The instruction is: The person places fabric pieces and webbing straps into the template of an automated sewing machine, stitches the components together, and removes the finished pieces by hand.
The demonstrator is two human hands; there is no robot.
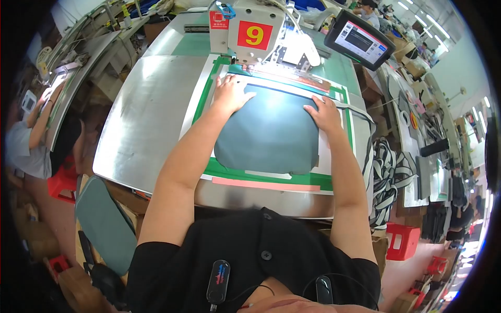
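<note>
Yellow "9" — red machine sign (254, 36)

A person wears a black short-sleeved top (229, 235) with dark round buttons (266, 255) down the front, two small dark oblong devices (218, 281) at the chest and thin black cords (250, 287).

Greens, reds and stripes being noted.

Grey-green panel (266, 130) is being bordered by bright green tape (216, 168) and a pink strip (266, 184); red label (254, 35) is being marked by a yellow 9; straps (383, 177) are being patterned by black-and-white stripes.
</note>
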